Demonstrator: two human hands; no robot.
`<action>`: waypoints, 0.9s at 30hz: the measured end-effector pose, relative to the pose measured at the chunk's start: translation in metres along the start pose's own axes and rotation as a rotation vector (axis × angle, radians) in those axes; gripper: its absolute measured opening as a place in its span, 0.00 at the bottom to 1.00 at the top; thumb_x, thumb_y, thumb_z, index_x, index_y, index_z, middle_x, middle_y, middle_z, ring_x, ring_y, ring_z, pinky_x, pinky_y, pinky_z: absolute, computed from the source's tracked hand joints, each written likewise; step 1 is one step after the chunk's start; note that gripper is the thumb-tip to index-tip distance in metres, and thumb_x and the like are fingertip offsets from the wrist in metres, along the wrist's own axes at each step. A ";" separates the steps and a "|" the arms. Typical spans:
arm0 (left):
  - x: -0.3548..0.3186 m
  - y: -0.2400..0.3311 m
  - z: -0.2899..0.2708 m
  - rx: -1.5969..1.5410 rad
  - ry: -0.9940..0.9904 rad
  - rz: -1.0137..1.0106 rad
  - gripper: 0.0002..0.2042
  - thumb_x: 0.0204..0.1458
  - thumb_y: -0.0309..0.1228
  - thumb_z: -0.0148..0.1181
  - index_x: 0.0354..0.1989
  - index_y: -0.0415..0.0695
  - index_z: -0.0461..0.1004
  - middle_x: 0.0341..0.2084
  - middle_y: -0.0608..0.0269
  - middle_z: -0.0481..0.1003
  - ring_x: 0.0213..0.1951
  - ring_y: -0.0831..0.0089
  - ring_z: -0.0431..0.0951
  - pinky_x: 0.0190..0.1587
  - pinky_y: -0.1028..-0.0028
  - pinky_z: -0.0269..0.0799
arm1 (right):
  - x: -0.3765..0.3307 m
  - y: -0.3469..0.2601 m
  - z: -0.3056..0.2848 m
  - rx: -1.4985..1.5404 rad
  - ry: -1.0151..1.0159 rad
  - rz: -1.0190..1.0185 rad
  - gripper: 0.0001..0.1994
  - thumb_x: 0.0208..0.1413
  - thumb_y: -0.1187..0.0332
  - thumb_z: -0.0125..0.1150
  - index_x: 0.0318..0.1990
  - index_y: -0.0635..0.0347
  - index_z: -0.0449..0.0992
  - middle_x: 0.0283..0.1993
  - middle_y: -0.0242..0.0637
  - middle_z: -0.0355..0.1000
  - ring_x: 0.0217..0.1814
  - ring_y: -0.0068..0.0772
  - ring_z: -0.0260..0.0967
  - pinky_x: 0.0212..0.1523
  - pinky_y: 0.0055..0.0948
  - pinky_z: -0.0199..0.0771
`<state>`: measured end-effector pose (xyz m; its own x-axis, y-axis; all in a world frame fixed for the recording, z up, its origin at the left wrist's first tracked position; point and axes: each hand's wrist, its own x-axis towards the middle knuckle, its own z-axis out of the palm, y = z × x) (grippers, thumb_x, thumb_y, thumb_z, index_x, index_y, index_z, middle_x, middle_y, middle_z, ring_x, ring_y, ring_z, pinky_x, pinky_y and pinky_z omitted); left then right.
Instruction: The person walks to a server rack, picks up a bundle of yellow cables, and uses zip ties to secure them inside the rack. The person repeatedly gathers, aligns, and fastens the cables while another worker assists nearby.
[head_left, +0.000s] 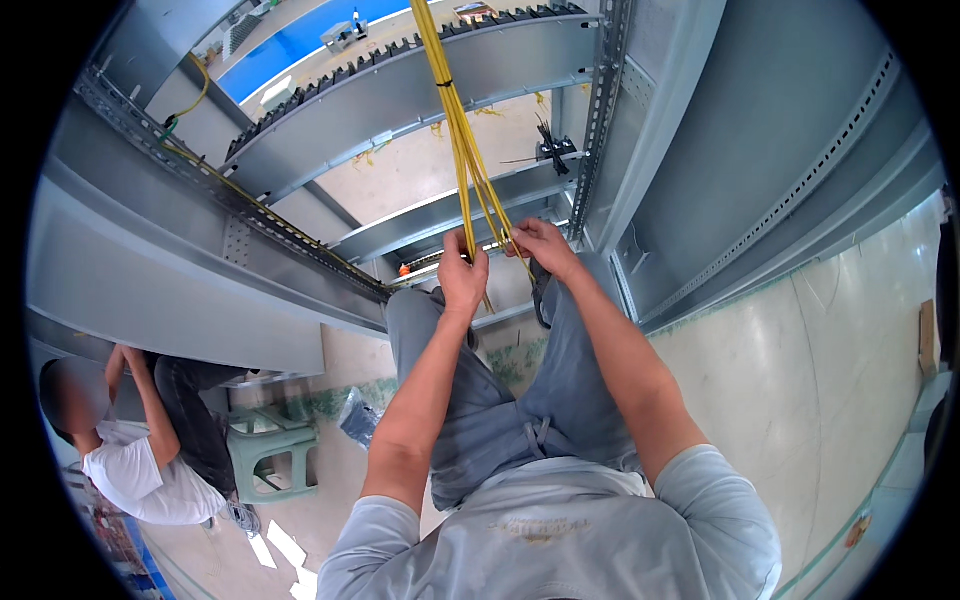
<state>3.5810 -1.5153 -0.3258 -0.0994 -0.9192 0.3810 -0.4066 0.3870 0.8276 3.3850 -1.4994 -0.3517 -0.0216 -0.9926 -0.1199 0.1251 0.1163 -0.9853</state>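
A bundle of thin yellow wires [455, 130] hangs down from the top of the view, bound by a dark tie partway along. Below the tie it fans out into separate strands. My left hand [463, 277] is closed around the left strands. My right hand [540, 246] pinches strands on the right side, with loose ends trailing below the fingers. Both hands are in front of the metal cabinet frame [530, 52], above my knees.
Perforated metal rails [603, 110] and grey panels [780, 130] flank me. Black cables [553, 150] hang at a crossbar. To the left, a person [150, 450] in a white shirt works low beside a green plastic stool [272, 452]. A plastic bag [358, 418] lies on the floor.
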 end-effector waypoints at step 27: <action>0.026 0.018 -0.032 -0.518 -0.281 -0.355 0.21 0.68 0.46 0.55 0.51 0.37 0.68 0.24 0.61 0.73 0.25 0.76 0.76 0.31 0.74 0.78 | -0.005 -0.009 -0.001 -0.029 0.008 0.037 0.20 0.69 0.52 0.57 0.47 0.63 0.80 0.37 0.36 0.81 0.39 0.28 0.80 0.45 0.28 0.78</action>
<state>3.5996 -1.5300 -0.2878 -0.3002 -0.9538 -0.0131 0.0214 -0.0205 0.9996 3.3833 -1.4954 -0.3422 -0.0251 -0.9873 -0.1568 0.0968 0.1537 -0.9834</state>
